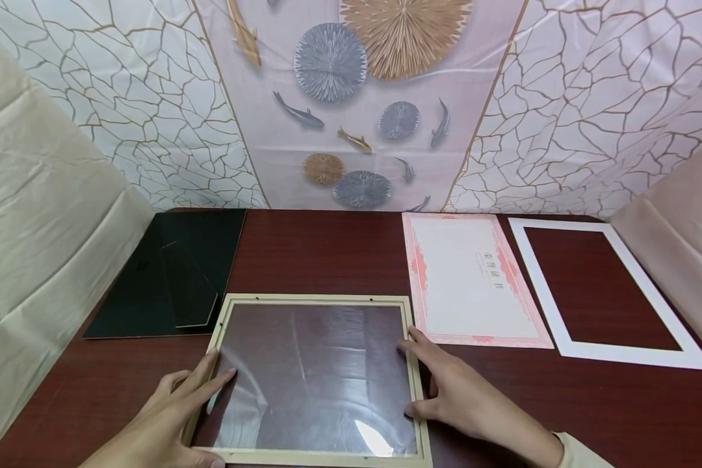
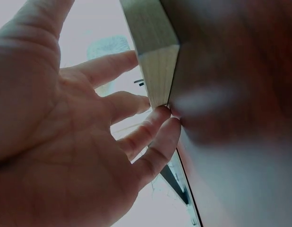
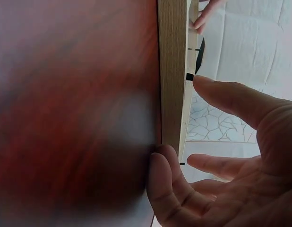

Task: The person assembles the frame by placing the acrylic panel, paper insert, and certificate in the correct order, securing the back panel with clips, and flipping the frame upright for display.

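Note:
A light wood picture frame [image 1: 327,300] lies on the table in the head view, its small dark tabs facing up. Inside its rails is a clear, glossy sheet [image 1: 322,377] with bright reflections. My left hand [image 1: 169,409] holds the left rail, one finger reaching over onto the sheet and the thumb at the near corner. On the opposite side my right hand [image 1: 462,383] holds the right rail. Its thumb lies over the top of the rail in the right wrist view, and two curled fingers [image 3: 160,175] meet the outer side close to the tabletop.
A dark backing board [image 1: 134,279] with a stand leg lies at the back left. To the right are a pink-bordered certificate [image 1: 456,279] and a white mat [image 1: 626,351] with a rectangular opening. Patterned cloth [image 1: 339,130] hangs behind the brown table [image 1: 322,253].

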### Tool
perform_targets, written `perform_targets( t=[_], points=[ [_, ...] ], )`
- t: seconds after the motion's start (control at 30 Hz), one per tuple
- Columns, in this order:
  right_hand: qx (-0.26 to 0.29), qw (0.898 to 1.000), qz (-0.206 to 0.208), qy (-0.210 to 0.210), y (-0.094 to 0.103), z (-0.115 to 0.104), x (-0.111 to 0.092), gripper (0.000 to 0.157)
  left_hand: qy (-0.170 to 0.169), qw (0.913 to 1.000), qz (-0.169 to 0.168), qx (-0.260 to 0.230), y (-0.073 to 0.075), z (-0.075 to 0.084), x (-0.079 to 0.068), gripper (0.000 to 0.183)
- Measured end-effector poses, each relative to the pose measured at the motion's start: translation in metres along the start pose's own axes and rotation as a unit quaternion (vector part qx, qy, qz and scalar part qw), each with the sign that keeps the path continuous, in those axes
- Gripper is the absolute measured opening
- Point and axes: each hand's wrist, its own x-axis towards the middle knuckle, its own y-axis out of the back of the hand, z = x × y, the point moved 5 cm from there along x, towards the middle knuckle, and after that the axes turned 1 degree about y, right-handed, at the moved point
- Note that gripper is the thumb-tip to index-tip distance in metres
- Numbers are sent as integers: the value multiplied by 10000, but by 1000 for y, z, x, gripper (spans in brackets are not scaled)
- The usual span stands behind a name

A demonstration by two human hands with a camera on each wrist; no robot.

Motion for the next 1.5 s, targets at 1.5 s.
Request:
perform_targets(
  t=[1.5],
  points=[
    [4479,8490,2528,-1213,131,188,-48,35,427,9982,-353,-221,32,10,56,108]
  ],
)
